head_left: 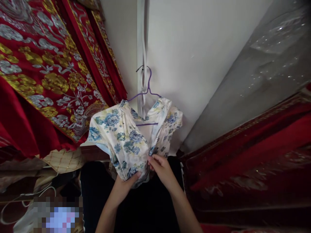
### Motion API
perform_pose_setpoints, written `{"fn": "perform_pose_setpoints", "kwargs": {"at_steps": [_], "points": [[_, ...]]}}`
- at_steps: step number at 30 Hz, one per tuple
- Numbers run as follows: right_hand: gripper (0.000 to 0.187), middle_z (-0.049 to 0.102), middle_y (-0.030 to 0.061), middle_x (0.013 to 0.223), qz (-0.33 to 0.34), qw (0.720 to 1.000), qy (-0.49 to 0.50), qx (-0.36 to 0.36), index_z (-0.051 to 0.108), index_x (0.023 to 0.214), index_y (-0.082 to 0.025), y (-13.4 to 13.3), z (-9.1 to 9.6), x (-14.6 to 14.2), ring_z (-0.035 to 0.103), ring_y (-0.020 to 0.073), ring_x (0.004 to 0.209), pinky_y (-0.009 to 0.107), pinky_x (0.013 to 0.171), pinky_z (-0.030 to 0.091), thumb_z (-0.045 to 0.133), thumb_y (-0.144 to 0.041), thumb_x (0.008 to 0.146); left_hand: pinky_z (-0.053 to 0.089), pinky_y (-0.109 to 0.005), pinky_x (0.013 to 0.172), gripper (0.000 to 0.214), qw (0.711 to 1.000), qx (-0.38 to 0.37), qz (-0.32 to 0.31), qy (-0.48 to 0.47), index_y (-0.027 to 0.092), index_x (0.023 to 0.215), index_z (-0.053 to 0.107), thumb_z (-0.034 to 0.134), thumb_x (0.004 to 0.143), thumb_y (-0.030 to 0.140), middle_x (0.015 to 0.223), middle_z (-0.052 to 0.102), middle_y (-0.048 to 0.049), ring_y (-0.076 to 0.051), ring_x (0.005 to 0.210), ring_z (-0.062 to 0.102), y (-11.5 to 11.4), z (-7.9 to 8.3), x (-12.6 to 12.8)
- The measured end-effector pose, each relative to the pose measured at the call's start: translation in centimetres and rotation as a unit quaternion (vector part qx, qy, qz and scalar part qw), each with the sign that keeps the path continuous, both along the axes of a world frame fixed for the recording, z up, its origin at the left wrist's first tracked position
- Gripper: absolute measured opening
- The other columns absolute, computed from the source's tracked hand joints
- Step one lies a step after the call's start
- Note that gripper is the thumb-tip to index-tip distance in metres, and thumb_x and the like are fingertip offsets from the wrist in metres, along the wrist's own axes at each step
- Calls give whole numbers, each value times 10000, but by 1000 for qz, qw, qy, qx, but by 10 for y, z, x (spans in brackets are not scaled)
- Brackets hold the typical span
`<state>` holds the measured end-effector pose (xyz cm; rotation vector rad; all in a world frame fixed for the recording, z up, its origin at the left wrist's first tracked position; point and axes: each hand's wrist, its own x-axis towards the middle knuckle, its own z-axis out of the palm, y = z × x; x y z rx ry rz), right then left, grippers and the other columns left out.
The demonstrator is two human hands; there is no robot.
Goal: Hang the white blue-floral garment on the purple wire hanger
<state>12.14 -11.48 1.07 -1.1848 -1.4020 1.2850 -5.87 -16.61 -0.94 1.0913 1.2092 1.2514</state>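
Note:
A white short-sleeved garment [126, 139] with blue floral print hangs on a purple hanger [150, 79] in front of me. Its neckline is open in a V, and the hanger's lower bar shows through it. My left hand [127, 183] grips the lower left part of the cloth, thumb on top and the other fingers hidden behind. With thumb and fingers pinched together, my right hand [159, 165] holds the front edge below the neckline. A white strap [143, 45] runs down the wall, and the hanger's hook is on it.
Red cloth with gold and silver embroidery [55, 81] hangs at the left. Clear plastic sheeting [267, 61] and red fabric [255, 149] stand along the right. My dark-clothed legs [94, 191] are below; a white cable [29, 194] and a pixelated patch lie at lower left.

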Motion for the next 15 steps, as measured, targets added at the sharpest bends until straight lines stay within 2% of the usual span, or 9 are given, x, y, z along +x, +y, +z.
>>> {"fn": "perform_pose_setpoints", "kwargs": {"at_steps": [2,4,6,8,9,10,13,15], "points": [[410,557,-7,590,-24,999,26,-9,560,643,-188,-4,-2,-1,493,131,555,255,564,373,622,-537,849,383,-483,1142,567,999,-6,43,3,173,1236,623,792,739,386,1261,671,-113,-320,1263,572,2,-5,2],[381,542,-12,593,-33,998,47,-21,537,638,-192,-7,-3,-2,470,124,548,252,553,355,616,-498,851,443,-486,1077,595,991,7,130,28,163,1243,601,791,731,399,1217,673,-127,-332,1207,597,4,-11,3],[337,525,-18,587,-31,997,62,-31,529,645,-193,-8,-5,-4,454,120,542,248,538,333,597,-448,853,451,-469,1052,701,959,62,262,93,178,1357,500,779,747,381,1322,584,-146,-324,1238,554,6,-17,4],[280,508,-26,573,-28,996,71,-35,529,652,-192,-8,-6,-6,441,115,533,245,530,319,577,-392,842,411,-453,1075,787,903,149,361,178,210,1444,386,766,765,326,1440,439,-158,-314,1310,466,6,-21,8],[264,495,-30,560,-22,996,74,-37,523,647,-193,-8,-7,-8,431,112,524,244,525,313,566,-371,836,389,-450,1086,762,884,191,366,220,220,1438,391,757,773,296,1442,416,-155,-308,1320,443,7,-22,12],[261,479,-35,543,-13,996,75,-37,514,633,-194,-8,-7,-9,419,109,513,244,520,308,551,-356,834,380,-449,1087,689,880,223,333,254,223,1399,436,742,784,270,1404,440,-149,-303,1304,450,9,-22,16],[309,440,-39,498,20,997,67,-28,466,566,-199,-11,-5,-11,397,105,491,246,513,306,526,-334,837,424,-418,1022,371,915,260,151,269,209,1219,553,640,858,217,1203,566,-114,-262,1157,545,18,-21,34],[309,444,-38,482,37,998,53,-23,484,559,-197,-13,-2,-9,411,108,484,244,511,318,513,-316,842,466,-375,930,260,936,249,91,229,196,1159,561,576,900,208,1116,598,-99,-233,1046,583,26,-20,45]]}}
